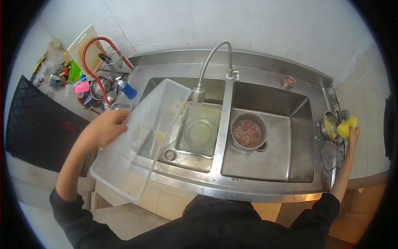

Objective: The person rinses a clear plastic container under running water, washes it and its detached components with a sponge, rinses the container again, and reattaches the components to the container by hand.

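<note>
My left hand [108, 128] is closed on the rim of a clear plastic container [124, 170], which is tilted over the front left of the sink. At the far right, my right hand [353, 133] grips a yellow sponge [346, 127]. Just beside the sponge are a metal bowl [328, 124] with something yellow inside and a grey scouring pad [343, 115]. The faucet [198, 94] hangs over the left basin, where a round clear bowl [200, 135] sits in a rectangular tray [182, 143].
In the right basin [282, 145] stands a metal pot [249, 130] of reddish contents. A small cup [289, 81] rests on the back ledge. To the left are a blue pump bottle [127, 89], a red hose [85, 54] and a cutting board [85, 47]. A wire strainer [331, 155] lies at the right edge.
</note>
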### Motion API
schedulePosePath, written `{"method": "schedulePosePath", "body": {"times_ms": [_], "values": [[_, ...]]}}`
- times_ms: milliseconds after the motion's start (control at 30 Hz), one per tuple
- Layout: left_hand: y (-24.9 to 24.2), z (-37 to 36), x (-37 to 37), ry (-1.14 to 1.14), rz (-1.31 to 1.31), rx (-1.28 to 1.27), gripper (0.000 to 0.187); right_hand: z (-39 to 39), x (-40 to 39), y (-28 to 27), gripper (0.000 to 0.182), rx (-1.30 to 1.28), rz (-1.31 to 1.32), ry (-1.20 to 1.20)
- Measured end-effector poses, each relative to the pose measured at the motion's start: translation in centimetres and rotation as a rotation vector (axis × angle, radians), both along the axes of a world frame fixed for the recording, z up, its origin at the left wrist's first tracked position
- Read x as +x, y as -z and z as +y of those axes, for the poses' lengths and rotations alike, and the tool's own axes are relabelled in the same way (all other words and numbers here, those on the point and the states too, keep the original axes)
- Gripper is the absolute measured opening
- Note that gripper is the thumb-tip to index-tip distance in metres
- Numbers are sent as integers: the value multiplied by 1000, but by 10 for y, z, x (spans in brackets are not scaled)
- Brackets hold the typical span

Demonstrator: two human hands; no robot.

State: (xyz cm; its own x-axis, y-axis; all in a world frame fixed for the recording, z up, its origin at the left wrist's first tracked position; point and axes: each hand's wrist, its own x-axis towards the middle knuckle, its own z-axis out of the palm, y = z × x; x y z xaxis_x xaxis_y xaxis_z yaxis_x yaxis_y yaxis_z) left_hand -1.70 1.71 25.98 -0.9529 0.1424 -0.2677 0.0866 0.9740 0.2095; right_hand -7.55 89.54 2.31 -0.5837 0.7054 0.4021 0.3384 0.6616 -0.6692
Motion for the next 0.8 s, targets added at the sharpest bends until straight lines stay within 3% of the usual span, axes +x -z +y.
{"method": "schedulePosePath", "body": {"times_ms": [100, 267, 367, 633, 800], "values": [[42, -22, -39, 135, -7, -48, 21, -22, 10, -21, 30, -7, 9, 4], [90, -33, -85, 92, -92, 23, 24, -17, 20, -40, 27, 111, 0, -48], [105, -29, -100, 131, -125, 84, 25, -26, 22, -45, 23, 16, 9, -55], [94, -3, -126, 226, -403, 242, 25, -23, 9, -37, 20, 10, -59, -183], [95, 6, -131, 13, -614, 368, 23, -29, -2, -30, 21, 53, -106, -217]]}}
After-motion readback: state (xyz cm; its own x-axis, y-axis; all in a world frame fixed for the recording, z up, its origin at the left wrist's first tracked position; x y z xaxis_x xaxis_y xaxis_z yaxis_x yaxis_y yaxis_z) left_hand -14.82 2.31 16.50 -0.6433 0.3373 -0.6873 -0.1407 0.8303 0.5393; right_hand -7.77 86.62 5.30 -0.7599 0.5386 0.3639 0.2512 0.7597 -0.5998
